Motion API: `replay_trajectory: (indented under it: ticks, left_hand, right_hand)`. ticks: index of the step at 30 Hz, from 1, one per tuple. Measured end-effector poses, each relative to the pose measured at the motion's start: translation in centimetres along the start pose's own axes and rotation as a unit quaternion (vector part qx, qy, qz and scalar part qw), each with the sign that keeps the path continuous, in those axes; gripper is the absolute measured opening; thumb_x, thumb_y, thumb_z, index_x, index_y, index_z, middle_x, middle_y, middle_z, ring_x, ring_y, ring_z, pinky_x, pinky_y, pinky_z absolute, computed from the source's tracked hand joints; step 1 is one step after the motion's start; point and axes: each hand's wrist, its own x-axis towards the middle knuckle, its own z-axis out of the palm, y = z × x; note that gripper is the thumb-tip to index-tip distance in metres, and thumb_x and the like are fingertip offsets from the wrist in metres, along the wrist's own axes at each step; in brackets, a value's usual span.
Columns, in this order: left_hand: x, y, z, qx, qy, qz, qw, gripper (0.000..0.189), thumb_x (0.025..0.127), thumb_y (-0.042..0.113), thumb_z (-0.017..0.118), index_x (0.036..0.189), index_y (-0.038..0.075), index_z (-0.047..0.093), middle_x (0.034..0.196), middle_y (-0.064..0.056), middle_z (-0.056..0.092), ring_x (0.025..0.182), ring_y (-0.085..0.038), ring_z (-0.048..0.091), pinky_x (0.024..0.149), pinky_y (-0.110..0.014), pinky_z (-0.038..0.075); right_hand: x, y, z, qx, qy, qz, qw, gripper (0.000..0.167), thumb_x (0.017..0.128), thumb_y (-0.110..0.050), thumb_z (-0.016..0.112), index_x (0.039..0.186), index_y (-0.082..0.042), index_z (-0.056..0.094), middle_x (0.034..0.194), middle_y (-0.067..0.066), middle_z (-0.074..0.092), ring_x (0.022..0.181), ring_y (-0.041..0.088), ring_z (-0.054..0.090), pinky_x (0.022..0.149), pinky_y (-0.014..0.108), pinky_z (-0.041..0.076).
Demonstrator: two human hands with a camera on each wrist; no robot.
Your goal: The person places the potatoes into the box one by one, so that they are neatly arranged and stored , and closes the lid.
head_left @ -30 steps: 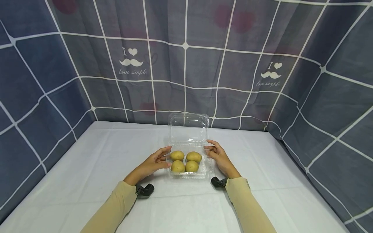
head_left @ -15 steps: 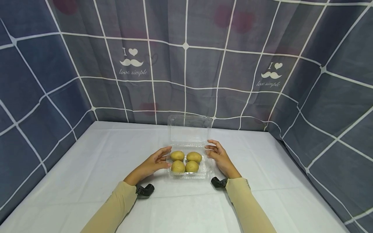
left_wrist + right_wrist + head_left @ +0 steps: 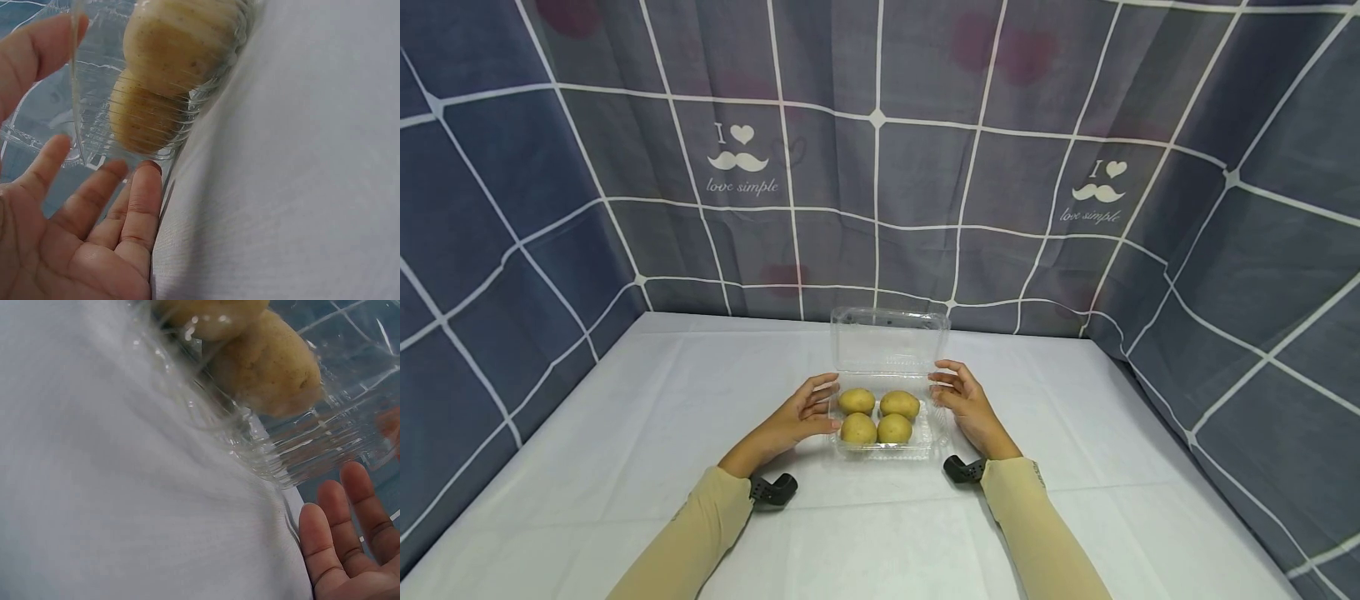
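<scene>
A clear plastic clamshell container (image 3: 886,447) rests on the table, its hinged lid (image 3: 891,343) leaning back from the far side. Several yellow potatoes (image 3: 858,429) lie in its base in two rows. My left hand (image 3: 786,423) is at the container's left side, thumb near the rim and fingers spread loosely along the wall. On the opposite side is my right hand (image 3: 967,410), its fingers relaxed beside the right wall. In the left wrist view, potatoes (image 3: 165,50) show through the ribbed wall just beyond the fingertips. The right wrist view has a potato (image 3: 265,369) behind clear plastic, above extended fingers.
A white cloth (image 3: 715,533) covers the table. Dark grey-blue curtains (image 3: 827,167) with white grid lines stand behind it and on both sides. Each wrist wears a black camera mount (image 3: 773,490).
The lid has sunk farther backward, its top edge now lower. The fingers of my left hand have shifted slightly away from the container. My right hand and the potatoes are almost still.
</scene>
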Motion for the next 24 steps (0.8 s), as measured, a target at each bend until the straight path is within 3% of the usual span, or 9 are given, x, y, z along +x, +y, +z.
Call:
replay_trajectory:
  ticks: [7,13,24]
  left_hand:
    - [0.2,0.5,-0.2,-0.015,0.007,-0.017,0.9997,0.104,0.097,0.007,0.079,0.172,0.014,0.007,0.176,-0.025,0.022,0.157,-0.052,0.031,0.122,-0.058,0.040]
    - [0.6,1.1,-0.6,-0.021,-0.004,-0.012,0.9997,0.125,0.093,0.003,0.085,0.174,0.023,-0.008,0.172,-0.031,0.026,0.153,-0.055,0.037,0.116,-0.058,0.049]
    - [1.4,1.9,-1.2,-0.020,-0.027,-0.025,0.9991,0.128,0.087,-0.008,0.085,0.175,0.022,-0.003,0.168,-0.037,0.026,0.151,-0.063,0.031,0.107,-0.049,0.056]
  right_hand:
    - [-0.1,-0.1,-0.1,0.005,0.005,-0.002,1.0000,0.058,0.095,0.015,0.057,0.150,0.011,0.039,0.136,0.026,0.057,0.108,0.014,0.062,0.086,0.021,0.054]
    - [-0.2,-0.2,-0.1,0.010,0.009,-0.001,0.9999,0.056,0.096,0.016,0.057,0.149,0.012,0.040,0.134,0.022,0.059,0.108,0.014,0.063,0.086,0.021,0.054]
    - [-0.2,-0.5,0.1,0.011,0.004,0.002,0.9999,0.055,0.096,0.015,0.058,0.148,0.013,0.040,0.137,0.025,0.058,0.108,0.014,0.063,0.088,0.021,0.055]
